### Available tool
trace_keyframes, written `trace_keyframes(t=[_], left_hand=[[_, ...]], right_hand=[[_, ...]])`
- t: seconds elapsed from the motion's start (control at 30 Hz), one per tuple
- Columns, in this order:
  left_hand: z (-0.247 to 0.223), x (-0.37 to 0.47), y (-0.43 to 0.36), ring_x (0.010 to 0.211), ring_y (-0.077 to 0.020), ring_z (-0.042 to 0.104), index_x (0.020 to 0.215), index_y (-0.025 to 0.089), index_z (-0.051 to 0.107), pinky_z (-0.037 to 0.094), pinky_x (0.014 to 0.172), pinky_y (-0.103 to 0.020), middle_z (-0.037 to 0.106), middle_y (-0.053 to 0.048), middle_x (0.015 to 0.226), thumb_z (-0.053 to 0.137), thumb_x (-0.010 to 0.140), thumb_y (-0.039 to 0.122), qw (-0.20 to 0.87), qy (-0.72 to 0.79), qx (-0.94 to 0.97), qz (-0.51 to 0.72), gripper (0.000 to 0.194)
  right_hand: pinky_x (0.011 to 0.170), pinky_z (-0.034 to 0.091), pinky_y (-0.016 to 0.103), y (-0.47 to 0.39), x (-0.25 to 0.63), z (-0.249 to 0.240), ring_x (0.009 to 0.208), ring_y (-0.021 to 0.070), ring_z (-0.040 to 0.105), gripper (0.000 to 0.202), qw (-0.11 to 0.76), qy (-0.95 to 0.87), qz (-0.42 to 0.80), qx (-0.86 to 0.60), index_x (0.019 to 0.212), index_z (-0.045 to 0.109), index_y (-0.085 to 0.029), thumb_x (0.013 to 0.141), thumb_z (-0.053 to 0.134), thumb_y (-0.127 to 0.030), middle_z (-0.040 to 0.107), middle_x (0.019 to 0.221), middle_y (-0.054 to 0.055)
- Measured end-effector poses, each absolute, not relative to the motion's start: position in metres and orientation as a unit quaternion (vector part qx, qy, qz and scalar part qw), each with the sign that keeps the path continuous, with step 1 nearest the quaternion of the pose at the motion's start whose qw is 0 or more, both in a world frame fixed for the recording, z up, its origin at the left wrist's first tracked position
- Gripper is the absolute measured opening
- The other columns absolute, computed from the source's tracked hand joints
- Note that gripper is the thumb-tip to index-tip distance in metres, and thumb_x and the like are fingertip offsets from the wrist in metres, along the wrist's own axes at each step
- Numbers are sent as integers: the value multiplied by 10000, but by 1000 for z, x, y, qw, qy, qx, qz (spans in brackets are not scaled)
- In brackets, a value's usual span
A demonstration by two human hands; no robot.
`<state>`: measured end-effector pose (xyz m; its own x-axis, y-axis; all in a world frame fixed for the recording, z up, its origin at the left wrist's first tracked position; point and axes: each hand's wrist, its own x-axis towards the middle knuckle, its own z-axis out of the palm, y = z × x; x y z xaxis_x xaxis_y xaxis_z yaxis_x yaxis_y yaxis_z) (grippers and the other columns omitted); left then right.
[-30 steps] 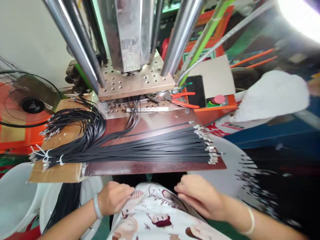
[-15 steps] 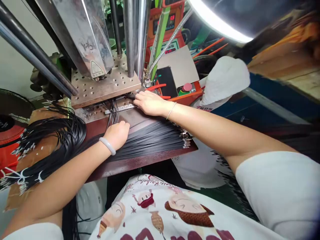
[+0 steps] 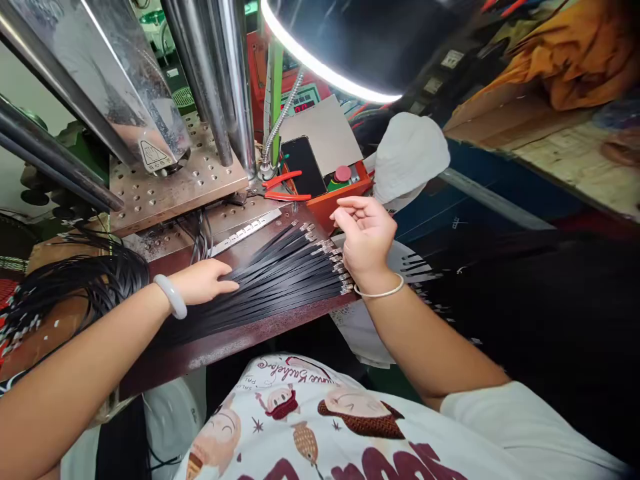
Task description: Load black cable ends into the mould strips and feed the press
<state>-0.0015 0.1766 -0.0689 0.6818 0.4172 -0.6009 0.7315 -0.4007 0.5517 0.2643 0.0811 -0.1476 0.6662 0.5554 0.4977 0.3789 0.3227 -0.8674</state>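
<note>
Black cables (image 3: 285,280) lie fanned out on the dark red table, their metal-tipped ends toward the right. My left hand (image 3: 205,280) rests over the left part of this fan, thumb and fingers apart, with nothing seen between them. Raised just above the cable tips, my right hand (image 3: 367,233) has its fingers curled together; whatever they may hold is too small to make out. A slotted metal strip (image 3: 246,232) lies behind the fan, in front of the press plate (image 3: 185,193). Several thin dark cables (image 3: 201,235) run from under the plate beside the strip's left end.
Red-handled pliers (image 3: 287,196) and a black phone (image 3: 304,167) lie behind the table. A red button (image 3: 343,174) sits on an orange box. More bundled cables (image 3: 110,273) are at the left. A bright ring lamp (image 3: 330,73) hangs above.
My right hand has left the metal strip and moved right, above the cable tips. My left hand has moved left and down onto the cables, its fingers spreading. The view has shifted right.
</note>
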Motion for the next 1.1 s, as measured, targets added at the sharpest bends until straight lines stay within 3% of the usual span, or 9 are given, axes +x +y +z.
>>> trace_keyframes(t=[0.1, 0.2, 0.33, 0.5, 0.7, 0.87, 1.1], left_hand=[[-66, 13, 182, 606, -125, 531, 683, 147, 587, 424, 601, -234, 586, 8, 639, 670, 723, 478, 562, 330, 747, -132, 343], [-72, 30, 184, 533, -105, 515, 648, 138, 554, 408, 525, -224, 557, 18, 580, 758, 651, 467, 610, 351, 700, -119, 387], [-76, 42, 187, 575, -141, 612, 688, 123, 559, 442, 530, -240, 660, -58, 667, 774, 670, 457, 663, 371, 638, -127, 397], [-71, 43, 192, 554, -85, 548, 679, 116, 618, 439, 556, -211, 627, 7, 613, 790, 674, 386, 643, 347, 679, -74, 320], [-80, 45, 198, 579, -133, 615, 695, 118, 567, 466, 562, -246, 678, -62, 656, 783, 695, 388, 669, 377, 636, -78, 346], [-81, 43, 202, 476, -64, 477, 610, 123, 555, 379, 495, -194, 554, 39, 530, 742, 744, 321, 608, 365, 703, -58, 303], [-68, 45, 197, 506, -79, 577, 647, 103, 552, 455, 501, -182, 637, -33, 599, 709, 808, 235, 639, 389, 662, -39, 260]], right_hand=[[673, 527, 318, 81, 261, -151, 693, 152, 612, 167, 738, -361, 58, -568, 892, 610, -213, 789, 657, -335, 616, 764, -1], [664, 526, 315, 82, 259, -149, 683, 150, 614, 165, 741, -364, 68, -560, 887, 621, -207, 778, 667, -322, 624, 762, 3], [665, 527, 315, 79, 258, -149, 693, 154, 623, 160, 740, -365, 66, -561, 894, 627, -204, 785, 663, -315, 636, 766, 10], [666, 534, 318, 78, 259, -151, 697, 159, 633, 154, 738, -369, 62, -562, 900, 624, -207, 797, 655, -317, 644, 766, 12], [663, 552, 318, 76, 257, -148, 704, 160, 651, 155, 731, -381, 50, -564, 895, 631, -206, 819, 654, -339, 656, 780, 16], [683, 554, 319, 69, 255, -126, 719, 160, 667, 169, 717, -429, 46, -547, 951, 651, -208, 893, 600, -358, 672, 786, 18], [781, 543, 379, 65, 246, -91, 799, 197, 671, 219, 640, -533, 3, -553, 1092, 622, -236, 956, 498, -355, 680, 861, 42]])
